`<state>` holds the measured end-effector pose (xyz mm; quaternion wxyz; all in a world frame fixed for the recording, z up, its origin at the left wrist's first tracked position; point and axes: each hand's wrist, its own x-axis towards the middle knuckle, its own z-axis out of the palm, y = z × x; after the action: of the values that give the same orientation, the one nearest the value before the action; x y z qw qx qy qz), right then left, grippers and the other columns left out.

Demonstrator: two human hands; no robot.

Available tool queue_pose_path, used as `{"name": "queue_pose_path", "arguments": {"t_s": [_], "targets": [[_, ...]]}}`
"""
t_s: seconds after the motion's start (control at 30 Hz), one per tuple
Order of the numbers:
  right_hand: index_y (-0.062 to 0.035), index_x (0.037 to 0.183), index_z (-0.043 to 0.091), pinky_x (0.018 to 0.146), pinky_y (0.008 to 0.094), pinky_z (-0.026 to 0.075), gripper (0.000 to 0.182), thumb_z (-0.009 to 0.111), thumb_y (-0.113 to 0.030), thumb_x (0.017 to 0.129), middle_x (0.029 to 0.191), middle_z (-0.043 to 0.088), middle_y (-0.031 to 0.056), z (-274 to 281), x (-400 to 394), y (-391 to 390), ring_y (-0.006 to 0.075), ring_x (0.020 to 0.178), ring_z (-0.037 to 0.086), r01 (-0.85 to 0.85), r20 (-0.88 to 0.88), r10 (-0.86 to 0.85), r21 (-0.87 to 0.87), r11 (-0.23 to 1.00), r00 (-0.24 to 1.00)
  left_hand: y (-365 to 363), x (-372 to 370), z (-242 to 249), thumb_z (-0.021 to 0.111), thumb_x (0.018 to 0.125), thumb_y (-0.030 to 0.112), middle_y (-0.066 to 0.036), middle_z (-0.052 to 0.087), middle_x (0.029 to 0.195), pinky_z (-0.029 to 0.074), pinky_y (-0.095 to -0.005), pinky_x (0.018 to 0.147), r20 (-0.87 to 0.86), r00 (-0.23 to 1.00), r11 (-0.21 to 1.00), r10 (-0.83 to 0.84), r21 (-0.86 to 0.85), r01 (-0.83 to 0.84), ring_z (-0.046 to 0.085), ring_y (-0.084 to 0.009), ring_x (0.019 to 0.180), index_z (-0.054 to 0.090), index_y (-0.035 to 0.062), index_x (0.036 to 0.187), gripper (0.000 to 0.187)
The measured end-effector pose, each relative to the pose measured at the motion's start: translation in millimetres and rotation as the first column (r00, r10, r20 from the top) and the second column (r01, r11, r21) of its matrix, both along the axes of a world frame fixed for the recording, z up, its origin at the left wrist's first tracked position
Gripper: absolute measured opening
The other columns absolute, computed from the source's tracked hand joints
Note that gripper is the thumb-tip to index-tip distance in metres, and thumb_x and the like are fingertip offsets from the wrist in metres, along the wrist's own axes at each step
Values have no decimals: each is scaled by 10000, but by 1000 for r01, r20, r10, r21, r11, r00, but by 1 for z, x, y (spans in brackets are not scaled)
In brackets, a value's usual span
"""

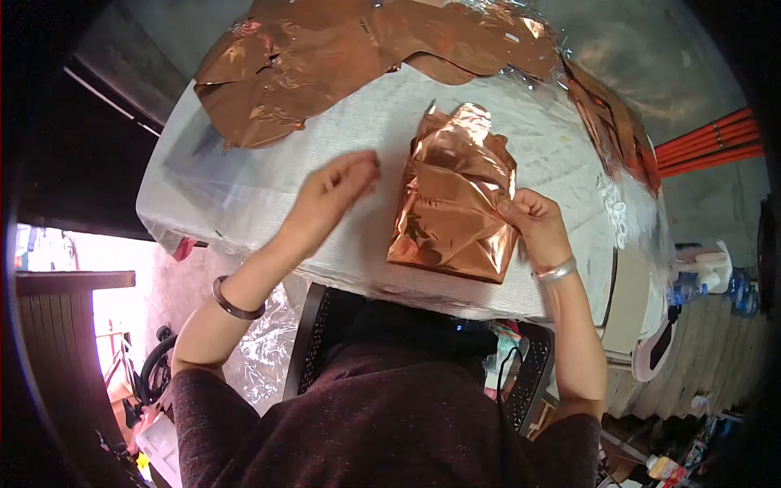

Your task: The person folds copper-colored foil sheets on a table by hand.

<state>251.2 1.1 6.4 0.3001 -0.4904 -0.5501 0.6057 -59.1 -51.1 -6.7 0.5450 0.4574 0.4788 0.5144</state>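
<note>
A shiny packet of folded copper-coloured foil (455,203) lies on the white-covered table (358,122) in front of me. Its lower edge is straight, while the far end is crumpled and uneven. My right hand (538,224) pinches the foil's right edge between thumb and fingers. To the left of the packet, my left hand (338,191) hovers over the cloth, touching nothing. Its fingers are slightly bent, a little blurred, and apart from the thumb.
More flat copper foil pieces (325,61) with rounded outlines lie along the table's far edge. Others hang at the right corner (610,114), near a bunch of white ties (614,211). Red-orange tubes (708,145) are beyond. Plastic bottles (740,293) stand at far right.
</note>
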Motion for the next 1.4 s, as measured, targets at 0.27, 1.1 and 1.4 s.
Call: {"name": "queue_pose_path", "arguments": {"t_s": [0.27, 1.1, 1.4], "targets": [[-38, 827, 590, 603, 177, 414, 70, 590, -16, 893, 767, 634, -16, -7, -6, -8, 25, 657, 528, 41, -135, -30, 76, 996, 990, 0, 28, 2, 549, 949, 181, -88, 609, 1124, 487, -257, 841, 224, 963, 954, -153, -220, 203, 592, -126, 974, 502, -43, 1258, 385], [-50, 840, 657, 445, 171, 317, 58, 631, -90, 872, 657, 563, -55, 5, 7, -13, 8, 524, 439, 28, 35, -22, -175, 984, 999, 45, 56, 30, 675, 780, 166, -132, 648, 822, 504, -314, 648, -696, 590, 909, -409, -257, 327, 626, -201, 705, 661, -23, 901, 225], [-32, 888, 652, 460, 172, 326, 63, 625, -88, 876, 688, 609, -31, -5, 7, -19, 7, 524, 445, 62, -37, -67, -106, 992, 997, 40, 58, 7, 754, 714, 173, -152, 641, 854, 493, -355, 711, -812, 575, 977, -101, 29, 212, 635, -277, 812, 582, 6, 1016, 386]]}}
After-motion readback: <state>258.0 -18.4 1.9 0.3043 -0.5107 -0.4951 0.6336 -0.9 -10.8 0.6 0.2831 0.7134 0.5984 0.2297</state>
